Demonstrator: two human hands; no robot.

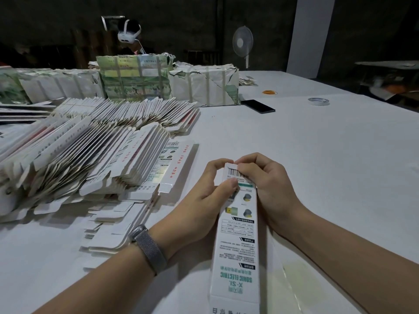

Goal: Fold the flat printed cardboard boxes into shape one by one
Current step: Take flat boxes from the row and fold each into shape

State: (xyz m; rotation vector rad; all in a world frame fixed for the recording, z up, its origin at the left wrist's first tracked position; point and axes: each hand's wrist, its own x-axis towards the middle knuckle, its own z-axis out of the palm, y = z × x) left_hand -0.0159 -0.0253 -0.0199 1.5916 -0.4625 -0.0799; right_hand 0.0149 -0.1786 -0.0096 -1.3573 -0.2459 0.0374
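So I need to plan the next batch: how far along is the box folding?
Done: no finished boxes show in this view. In hand: one box, already opened into a long tube; the left hand and right hand pinch its far end by the barcode, apparently closing the flap. Left: a large heap of flat boxes on the table, plus wrapped bundles behind.

Flat box stack [95,155] crowds left — table [317,155] right open.

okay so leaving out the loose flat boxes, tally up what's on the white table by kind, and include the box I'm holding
Wrapped bundles: 3
Box held in both hands: 1
Phone: 1
Tape roll: 1
Rubber band bunch: 1
Total: 7
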